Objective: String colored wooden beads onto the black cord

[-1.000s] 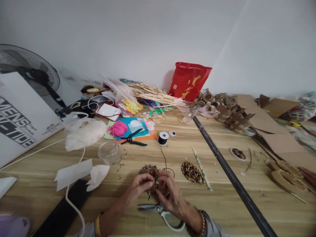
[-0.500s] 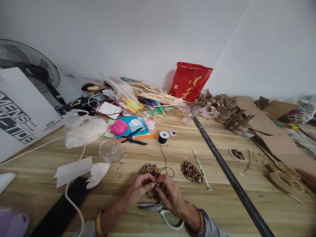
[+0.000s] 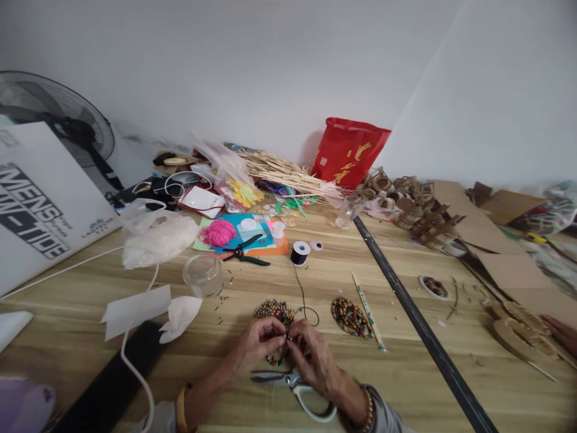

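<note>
Pinched on 1 cord (image 3: 301, 294), left hand (image 3: 256, 347) touches right hand (image 3: 314, 359) by 2 bead piles (image 3: 350, 316).

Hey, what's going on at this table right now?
A person is working with beads at a wooden table. The left hand pinches the beads and the right hand pinches the black cord against them. The cord runs up to a spool. Scissors lie just below the hands. A second bead piece lies to the right, untouched. Another person's hand is at the far right edge.
</note>
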`<action>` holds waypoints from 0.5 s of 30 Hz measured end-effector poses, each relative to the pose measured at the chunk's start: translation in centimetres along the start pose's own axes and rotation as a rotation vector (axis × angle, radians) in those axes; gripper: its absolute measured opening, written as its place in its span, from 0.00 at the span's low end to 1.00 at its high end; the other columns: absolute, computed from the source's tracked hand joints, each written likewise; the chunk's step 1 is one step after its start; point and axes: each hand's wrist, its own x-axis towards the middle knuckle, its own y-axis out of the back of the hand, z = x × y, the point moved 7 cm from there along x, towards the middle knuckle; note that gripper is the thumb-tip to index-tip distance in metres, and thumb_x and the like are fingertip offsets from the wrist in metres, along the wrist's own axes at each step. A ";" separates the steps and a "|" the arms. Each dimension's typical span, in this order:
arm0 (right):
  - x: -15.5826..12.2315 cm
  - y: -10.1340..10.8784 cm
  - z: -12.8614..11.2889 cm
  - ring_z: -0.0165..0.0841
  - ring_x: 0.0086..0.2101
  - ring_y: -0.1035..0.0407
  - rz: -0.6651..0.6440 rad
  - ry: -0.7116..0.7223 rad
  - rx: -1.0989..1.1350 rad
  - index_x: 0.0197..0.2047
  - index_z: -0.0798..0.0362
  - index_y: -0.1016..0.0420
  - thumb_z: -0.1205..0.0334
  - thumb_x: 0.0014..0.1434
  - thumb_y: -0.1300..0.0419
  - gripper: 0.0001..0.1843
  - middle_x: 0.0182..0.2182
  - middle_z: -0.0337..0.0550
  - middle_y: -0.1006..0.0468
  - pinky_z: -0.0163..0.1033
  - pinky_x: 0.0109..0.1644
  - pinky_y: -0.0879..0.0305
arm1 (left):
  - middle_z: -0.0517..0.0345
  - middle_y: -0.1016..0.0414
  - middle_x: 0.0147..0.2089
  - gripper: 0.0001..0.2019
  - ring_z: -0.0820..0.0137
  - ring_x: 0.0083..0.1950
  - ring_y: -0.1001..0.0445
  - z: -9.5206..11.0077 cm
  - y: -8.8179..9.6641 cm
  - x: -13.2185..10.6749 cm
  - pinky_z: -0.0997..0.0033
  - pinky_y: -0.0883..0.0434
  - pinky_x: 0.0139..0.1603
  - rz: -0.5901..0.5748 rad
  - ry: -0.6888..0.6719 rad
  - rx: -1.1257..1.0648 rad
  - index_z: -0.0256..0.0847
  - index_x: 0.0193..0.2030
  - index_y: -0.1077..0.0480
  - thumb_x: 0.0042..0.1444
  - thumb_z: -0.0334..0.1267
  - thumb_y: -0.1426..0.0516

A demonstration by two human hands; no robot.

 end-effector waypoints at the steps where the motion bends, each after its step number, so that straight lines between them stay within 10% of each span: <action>1: 0.1 0.0 -0.2 0.32 0.31 0.33 -0.001 0.007 -0.003 0.42 0.51 0.36 0.64 0.67 0.50 0.03 0.32 0.43 0.29 0.34 0.33 0.35 | 0.62 0.30 0.25 0.17 0.73 0.28 0.32 -0.1 0.0 0.0 0.75 0.37 0.30 0.001 0.002 -0.003 0.36 0.31 0.32 0.45 0.47 0.34; 15: 0.3 0.2 -0.7 0.33 0.37 0.31 -0.015 0.082 0.004 0.44 0.51 0.31 0.67 0.67 0.49 0.07 0.36 0.46 0.28 0.36 0.40 0.31 | 0.61 0.30 0.25 0.17 0.74 0.27 0.34 -0.7 0.3 0.1 0.75 0.38 0.29 0.030 0.012 -0.014 0.36 0.29 0.33 0.43 0.47 0.34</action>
